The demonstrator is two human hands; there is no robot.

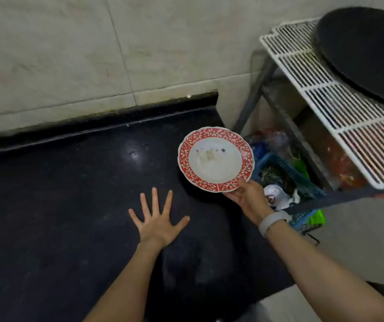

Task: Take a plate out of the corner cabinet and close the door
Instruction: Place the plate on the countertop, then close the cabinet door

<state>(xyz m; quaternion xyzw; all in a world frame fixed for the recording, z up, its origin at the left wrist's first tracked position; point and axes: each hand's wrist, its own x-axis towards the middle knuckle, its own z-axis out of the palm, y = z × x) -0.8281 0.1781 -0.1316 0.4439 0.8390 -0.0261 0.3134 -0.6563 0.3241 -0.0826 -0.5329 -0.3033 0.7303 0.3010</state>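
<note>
My right hand point(248, 196) holds a plate point(215, 159) by its near rim, thumb on top. The plate is white in the middle with a red flowered border and some dark marks inside; it hangs tilted over the right end of a black countertop point(58, 205). My left hand point(157, 220) is spread flat, fingers apart, palm down on or just above the countertop, left of the plate. No cabinet or cabinet door shows in this view.
A tiled wall point(70, 54) rises behind the countertop. To the right stands a metal rack with a white wire shelf point(325, 98) carrying a large black wok point(367, 54). Below it sit a blue basket point(288, 175) and plastic bags.
</note>
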